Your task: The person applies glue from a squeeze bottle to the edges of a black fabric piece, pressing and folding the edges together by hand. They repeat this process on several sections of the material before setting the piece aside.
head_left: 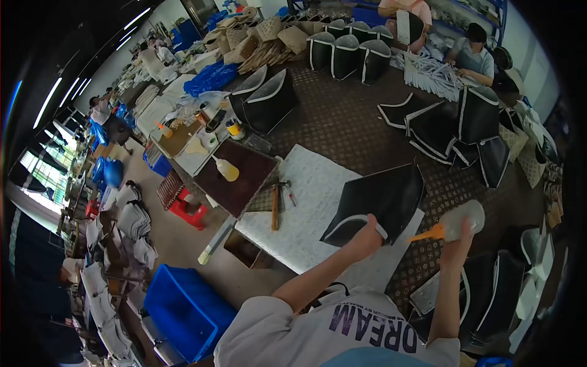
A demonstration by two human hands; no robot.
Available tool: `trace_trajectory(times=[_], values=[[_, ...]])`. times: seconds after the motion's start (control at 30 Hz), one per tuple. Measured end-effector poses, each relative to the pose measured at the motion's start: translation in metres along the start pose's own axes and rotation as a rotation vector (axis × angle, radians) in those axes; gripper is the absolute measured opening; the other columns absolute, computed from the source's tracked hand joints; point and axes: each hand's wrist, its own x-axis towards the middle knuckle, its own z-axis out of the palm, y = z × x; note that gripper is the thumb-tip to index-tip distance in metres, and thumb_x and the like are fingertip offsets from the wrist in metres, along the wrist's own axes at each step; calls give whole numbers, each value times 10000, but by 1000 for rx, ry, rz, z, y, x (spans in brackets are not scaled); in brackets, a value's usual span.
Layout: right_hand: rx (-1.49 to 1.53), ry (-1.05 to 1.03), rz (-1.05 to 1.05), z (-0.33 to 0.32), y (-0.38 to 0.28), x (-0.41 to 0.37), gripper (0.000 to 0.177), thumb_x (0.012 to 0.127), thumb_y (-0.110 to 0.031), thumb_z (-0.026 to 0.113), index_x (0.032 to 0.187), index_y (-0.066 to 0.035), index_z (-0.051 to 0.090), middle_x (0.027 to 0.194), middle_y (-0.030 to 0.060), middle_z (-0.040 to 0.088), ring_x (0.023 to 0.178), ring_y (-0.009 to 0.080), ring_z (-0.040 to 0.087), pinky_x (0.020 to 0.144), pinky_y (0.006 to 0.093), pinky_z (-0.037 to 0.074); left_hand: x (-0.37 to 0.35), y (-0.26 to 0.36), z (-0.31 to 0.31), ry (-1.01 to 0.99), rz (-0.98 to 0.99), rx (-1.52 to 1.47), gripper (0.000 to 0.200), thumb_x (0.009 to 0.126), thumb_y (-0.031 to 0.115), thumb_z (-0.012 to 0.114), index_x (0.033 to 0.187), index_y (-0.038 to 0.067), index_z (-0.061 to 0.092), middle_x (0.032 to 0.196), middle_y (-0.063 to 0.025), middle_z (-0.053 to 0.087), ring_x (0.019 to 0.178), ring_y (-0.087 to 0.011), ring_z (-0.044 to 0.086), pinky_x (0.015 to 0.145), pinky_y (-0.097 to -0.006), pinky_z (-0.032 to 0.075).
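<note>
My left hand [365, 238] grips the near edge of a black bag panel with pale trim [379, 199], which lies tilted over a white patterned sheet [306, 177]. To its right, my right hand [460, 243] is wrapped round a translucent squeeze bottle [458, 219]. The bottle lies on its side in the air, its orange nozzle [428, 233] pointing left toward the panel. A hammer with a wooden handle [275, 208] rests on the sheet, beside a small red-handled tool [291, 197].
A dark red board [235, 168] at left carries another squeeze bottle [227, 170]. A blue bin [183, 312] stands on the floor at lower left. Black bags [345, 55] stand at the back, and more pieces [434, 125] lie at right. Two people sit at the far right.
</note>
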Motion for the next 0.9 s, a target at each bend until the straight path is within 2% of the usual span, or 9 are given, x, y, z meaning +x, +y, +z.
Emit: trace_trajectory(times=[0.07,0.13,0.2,0.3,0.4,0.57,0.67,0.77,0.9], values=[[69,-60,-62,-14,-17,14,724,878,-431,615,1420,-116,253,1393,116,325,1265,276,386,1016,437,377,-13,-4,13,641,9,-1280,640,895,282,605,1399,34,297,1230,-119,533,1132,-291,493,1008,-335,325],[48,-56,-191,-17,-33,22,750,887,-475,581,1434,-109,223,1418,122,306,1297,282,360,1042,427,359,-9,-7,27,1013,-169,-1866,607,878,202,631,1360,37,301,1110,-156,565,1021,-297,547,919,-330,371],[102,-5,-262,-13,-45,24,749,883,-486,581,1425,-100,237,1389,122,343,1276,285,387,1045,430,357,-5,-18,33,876,-526,-1849,475,857,150,651,1245,34,401,966,-155,596,914,-241,583,796,-340,439],[139,-23,-337,-15,-52,36,744,876,-459,606,1414,-88,251,1355,123,385,1247,288,418,1043,435,356,8,-41,33,1298,-711,-1634,335,866,156,642,1094,-15,467,875,-194,607,786,-283,601,667,-355,448],[97,-79,-369,-1,-67,32,646,879,-334,640,1371,-78,309,1302,110,439,1193,258,471,997,414,405,-5,-78,14,1311,-677,-1374,237,910,186,582,1000,-8,480,719,-210,570,629,-390,569,531,-407,408],[117,-205,-361,43,-77,20,573,865,-232,676,1322,-76,367,1255,91,479,1140,213,515,936,374,456,-10,-111,-8,1091,-13,-1589,262,878,213,620,990,-3,523,785,-171,603,778,-286,616,674,-342,453],[96,-244,-374,57,-65,22,594,861,-246,680,1332,-74,363,1255,95,475,1163,219,492,947,384,441,-8,-107,-8,913,-118,-1436,237,854,223,645,965,17,604,827,-143,636,784,-276,625,678,-339,467],[87,-244,-391,74,-57,16,614,854,-258,690,1340,-80,360,1257,87,466,1192,228,460,971,405,410,4,-86,-1,1068,-532,-1440,187,854,242,641,914,70,685,803,-92,676,721,-237,646,649,-326,487],[75,-255,-373,88,-50,15,660,818,-197,734,1335,-98,336,1233,70,473,1142,173,481,947,336,412,7,-74,6,1136,-454,-1533,174,865,238,631,900,79,691,775,-76,677,681,-204,643,612,-299,480]])
